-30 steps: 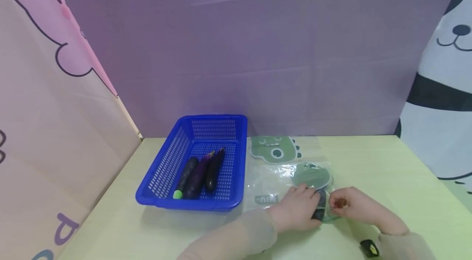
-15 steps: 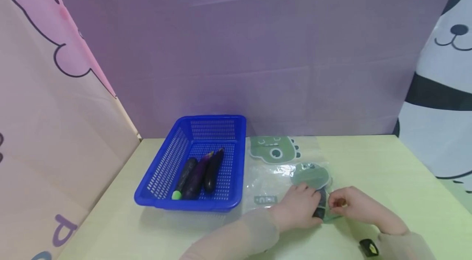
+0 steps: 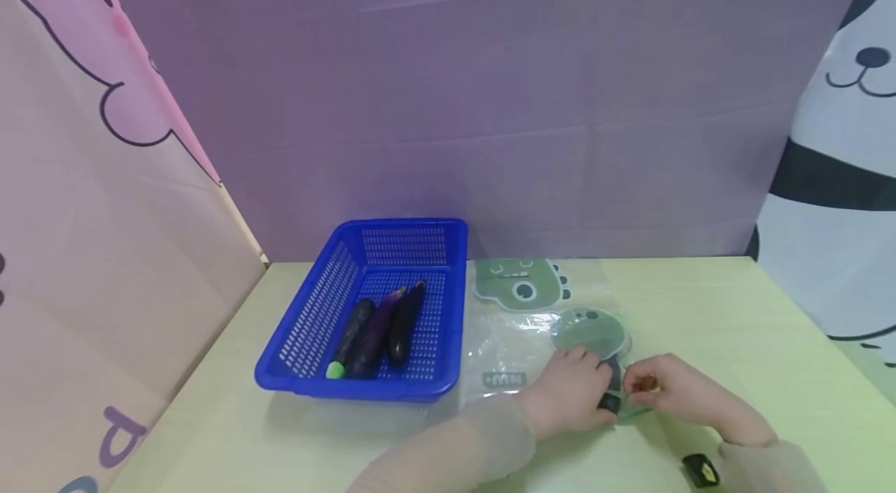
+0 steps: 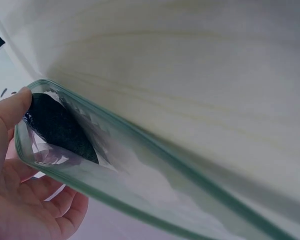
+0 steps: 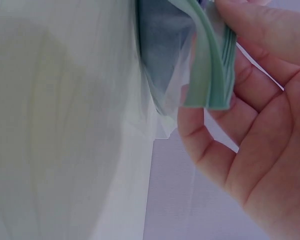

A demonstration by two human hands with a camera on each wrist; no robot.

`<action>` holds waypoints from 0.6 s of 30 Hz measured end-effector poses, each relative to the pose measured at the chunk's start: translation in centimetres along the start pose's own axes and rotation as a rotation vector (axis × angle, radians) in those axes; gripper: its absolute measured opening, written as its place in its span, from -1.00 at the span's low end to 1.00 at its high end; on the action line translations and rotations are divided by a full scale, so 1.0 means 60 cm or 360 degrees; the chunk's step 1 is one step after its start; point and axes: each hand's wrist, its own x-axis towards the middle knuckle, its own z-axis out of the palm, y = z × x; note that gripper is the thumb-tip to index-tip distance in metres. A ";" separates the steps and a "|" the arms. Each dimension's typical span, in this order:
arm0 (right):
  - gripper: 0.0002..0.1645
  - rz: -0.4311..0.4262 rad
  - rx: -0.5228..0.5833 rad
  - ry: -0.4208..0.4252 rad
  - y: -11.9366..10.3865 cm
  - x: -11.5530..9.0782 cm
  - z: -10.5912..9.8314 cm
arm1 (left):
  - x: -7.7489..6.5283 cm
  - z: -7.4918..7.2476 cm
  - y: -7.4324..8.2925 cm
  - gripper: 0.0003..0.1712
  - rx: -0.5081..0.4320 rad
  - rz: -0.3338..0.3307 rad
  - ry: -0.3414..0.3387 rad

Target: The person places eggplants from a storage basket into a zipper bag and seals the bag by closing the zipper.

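Note:
A clear zip bag (image 3: pixel 511 337) printed with green cartoon shapes lies flat to the right of the blue basket. My left hand (image 3: pixel 570 389) grips it near its right end, thumb toward me. In the left wrist view, a dark green, rounded-ended thing (image 4: pixel 62 127) lies inside the bag's mouth, with my left thumb at its tip and the fingers under the bag's edge. The thing's far end is hidden. Just to the right, my right hand (image 3: pixel 675 388) pinches a corner of the bag's green zip strip (image 5: pixel 210 75) between thumb and fingers.
A blue plastic basket (image 3: pixel 458 306) stands to the left, holding two eggplants (image 3: pixel 404 326) and a dark long vegetable (image 3: pixel 353 330) with a bright green end. A small black object (image 3: pixel 700 470) with a yellow mark is beside my right sleeve. A purple sheet (image 3: pixel 448 89) hangs behind the table.
My left hand has shifted slightly right, and the dark shape under its thumb has moved a little right with it. My right hand stays almost where it was at the zip strip.

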 end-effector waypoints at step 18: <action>-0.90 -0.0042 0.0000 0.0019 0.002 0.000 0.004 | 0.005 0.000 0.004 -0.61 -0.0022 -0.0049 -0.0005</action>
